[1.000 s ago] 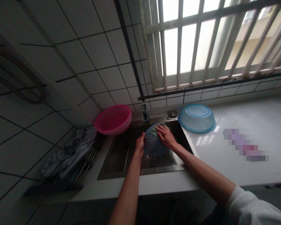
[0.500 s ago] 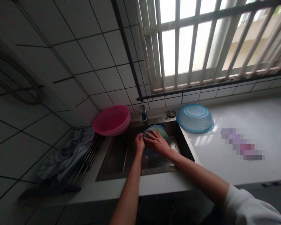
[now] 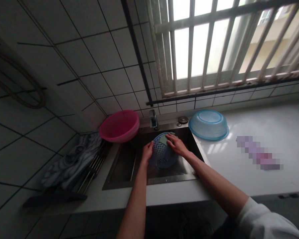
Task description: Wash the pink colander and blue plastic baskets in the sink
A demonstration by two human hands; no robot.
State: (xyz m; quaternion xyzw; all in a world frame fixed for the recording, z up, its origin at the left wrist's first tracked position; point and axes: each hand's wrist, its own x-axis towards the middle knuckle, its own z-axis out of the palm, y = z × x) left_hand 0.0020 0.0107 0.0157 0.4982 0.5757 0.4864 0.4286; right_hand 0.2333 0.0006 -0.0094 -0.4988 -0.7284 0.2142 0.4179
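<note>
A blue perforated colander is held bottom-up over the steel sink. My left hand grips its left rim, fingers closed on it. My right hand presses a green cloth against the colander's upturned outside, near its far edge. The tap stands just behind the colander.
A pink colander rests at the sink's left back corner. A light blue basin lies upside down on the white counter to the right. A grey cloth lies on a rack at the left. Tiled wall and barred window behind.
The colander has been turned from its inside facing up to bottom-up again. My right hand with the cloth has moved from inside it onto its outer far side.
</note>
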